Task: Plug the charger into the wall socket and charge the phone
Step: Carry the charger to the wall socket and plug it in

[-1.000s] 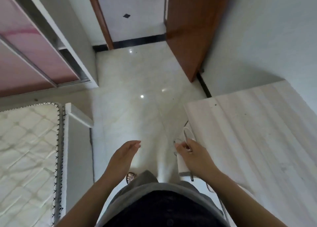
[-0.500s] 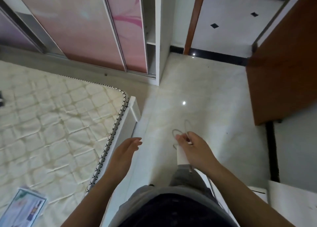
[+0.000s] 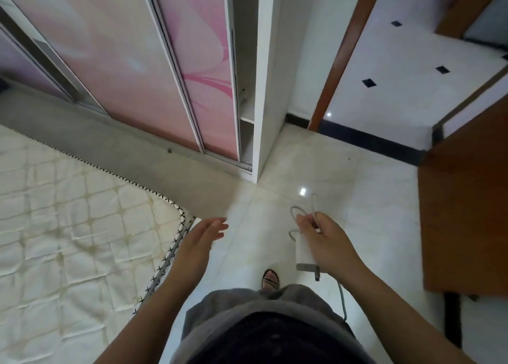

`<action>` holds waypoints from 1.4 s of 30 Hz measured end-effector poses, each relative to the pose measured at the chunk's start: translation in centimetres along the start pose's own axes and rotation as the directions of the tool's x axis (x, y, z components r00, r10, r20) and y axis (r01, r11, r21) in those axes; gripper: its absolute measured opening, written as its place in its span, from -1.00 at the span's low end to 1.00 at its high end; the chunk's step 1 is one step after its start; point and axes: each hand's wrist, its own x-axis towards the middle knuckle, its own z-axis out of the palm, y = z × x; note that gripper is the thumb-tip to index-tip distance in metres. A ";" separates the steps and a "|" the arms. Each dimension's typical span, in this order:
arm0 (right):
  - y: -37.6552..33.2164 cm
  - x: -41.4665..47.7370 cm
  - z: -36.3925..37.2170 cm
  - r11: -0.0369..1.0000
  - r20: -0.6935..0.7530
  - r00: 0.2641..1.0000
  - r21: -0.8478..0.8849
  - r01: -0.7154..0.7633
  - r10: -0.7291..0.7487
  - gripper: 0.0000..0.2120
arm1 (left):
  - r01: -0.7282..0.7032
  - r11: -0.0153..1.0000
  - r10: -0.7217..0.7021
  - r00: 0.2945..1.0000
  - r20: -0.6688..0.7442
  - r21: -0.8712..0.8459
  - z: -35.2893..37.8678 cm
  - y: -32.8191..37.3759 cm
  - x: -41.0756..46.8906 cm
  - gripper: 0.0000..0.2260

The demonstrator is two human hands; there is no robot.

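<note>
White charger [image 3: 303,249] with looped cable [image 3: 301,212] in right hand [image 3: 327,242]; left hand [image 3: 199,241] empty, fingers spread.

Charger [image 3: 303,249] half hidden under right hand [image 3: 328,244]; mattress [image 3: 68,226] cropped.

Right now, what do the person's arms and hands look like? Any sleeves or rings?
Both arms are bare to the picture's edge, with no sleeves in view. The left hand and right hand wear no gloves, and I see no rings, watch or bracelets.
</note>
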 end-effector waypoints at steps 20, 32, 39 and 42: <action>-26.8 31.9 13.7 0.968 0.365 0.914 -0.101 0.228 -0.177 -0.69 | -0.010 0.977 -0.082 0.904 -0.419 -0.213 -17.0 10.6 27.6 -0.78; -44.0 42.4 31.3 0.849 0.625 0.719 -0.167 0.502 -0.303 -0.61 | -0.063 0.889 -0.326 0.607 -0.725 -0.453 -32.9 10.7 31.5 -0.76; -49.9 48.6 42.6 0.799 0.756 0.602 -0.183 0.573 -0.258 -0.63 | -0.048 0.871 -0.379 0.566 -0.732 -0.488 -41.8 10.4 39.3 -0.77; -54.4 51.6 48.3 0.800 0.767 0.588 -0.173 0.574 -0.256 -0.67 | -0.028 0.876 -0.388 0.551 -0.739 -0.481 -47.4 11.0 43.9 -0.77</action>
